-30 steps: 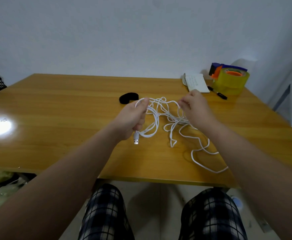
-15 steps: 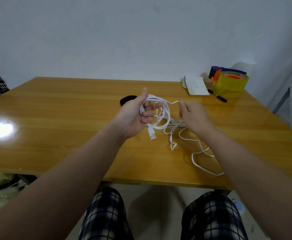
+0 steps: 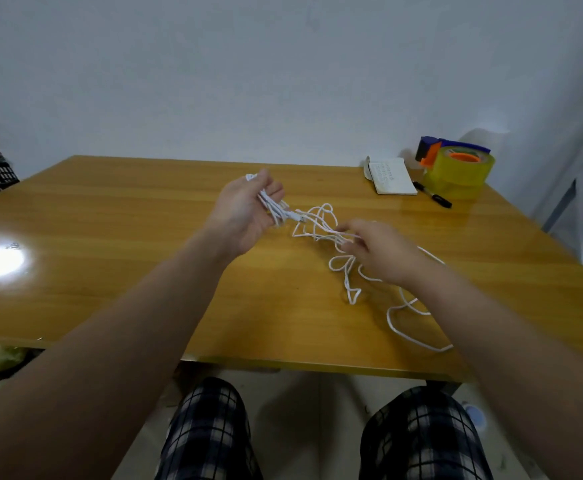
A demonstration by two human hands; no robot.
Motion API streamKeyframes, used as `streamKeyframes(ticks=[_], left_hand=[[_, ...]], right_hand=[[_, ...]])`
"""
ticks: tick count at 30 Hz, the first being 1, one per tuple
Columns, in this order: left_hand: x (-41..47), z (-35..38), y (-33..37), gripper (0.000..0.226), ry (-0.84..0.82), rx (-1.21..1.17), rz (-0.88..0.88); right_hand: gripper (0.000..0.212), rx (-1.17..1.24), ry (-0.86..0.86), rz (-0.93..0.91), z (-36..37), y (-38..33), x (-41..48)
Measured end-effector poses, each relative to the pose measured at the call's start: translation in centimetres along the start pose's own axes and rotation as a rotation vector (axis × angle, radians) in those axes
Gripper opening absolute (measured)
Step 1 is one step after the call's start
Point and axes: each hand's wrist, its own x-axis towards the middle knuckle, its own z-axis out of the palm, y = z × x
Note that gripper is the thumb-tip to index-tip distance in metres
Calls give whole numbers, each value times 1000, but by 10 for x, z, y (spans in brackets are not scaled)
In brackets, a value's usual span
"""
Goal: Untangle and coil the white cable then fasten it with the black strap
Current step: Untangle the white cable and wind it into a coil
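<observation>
White cable [image 3: 312,221] runs diagonally from the left hand [image 3: 245,213], whose curled fingers grip a bundle of loops, to the right hand [image 3: 383,254] pinching strands; slack sprawls rightward on the wooden table [image 3: 110,237] before a pale wall [image 3: 283,81].

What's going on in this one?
A person at a wooden table is sorting out a white cable. The left hand grips a few gathered loops above the table, while the right hand pinches loose strands beside it. Most of the cable lies tangled on the table, not yet coiled.
</observation>
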Motion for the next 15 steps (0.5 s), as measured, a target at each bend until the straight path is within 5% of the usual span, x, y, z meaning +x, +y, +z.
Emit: streamKeyframes(ticks=[2, 8, 15], left_hand=[[2, -4, -3, 29, 43, -1, -7], [8, 6, -18, 20, 165, 54, -62], [8, 22, -22, 16, 125, 51, -117]], right_hand=[[27, 98, 56, 5, -5, 1, -1], [28, -454, 12, -205, -1, -11, -2], [22, -588, -54, -356, -1, -32, -4]])
